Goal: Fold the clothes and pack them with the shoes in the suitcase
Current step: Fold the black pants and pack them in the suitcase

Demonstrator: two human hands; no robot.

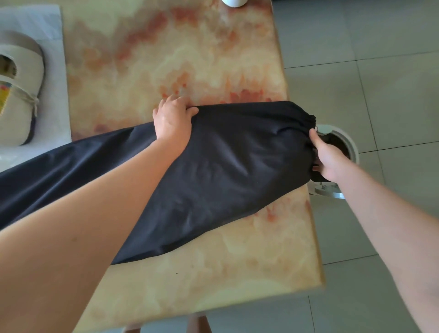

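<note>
There is one dark garment [225, 171], long and black, and it is the only piece of clothing in view. Two hands grip it: one left hand [172, 121] at its far edge and one right hand [329, 156] at its gathered end. Under the garment lies one worktop [190, 47]. To the left of the garment I count one beige shoe [19, 95] for sure; a grey curved shape behind it may be a second, I cannot tell. The shoe lies on one white sheet [47, 31]. Far beyond the garment, one white round object [234, 2] shows only in part. Just past the gathered end, one round white container [349, 142] stands on the floor.
</note>
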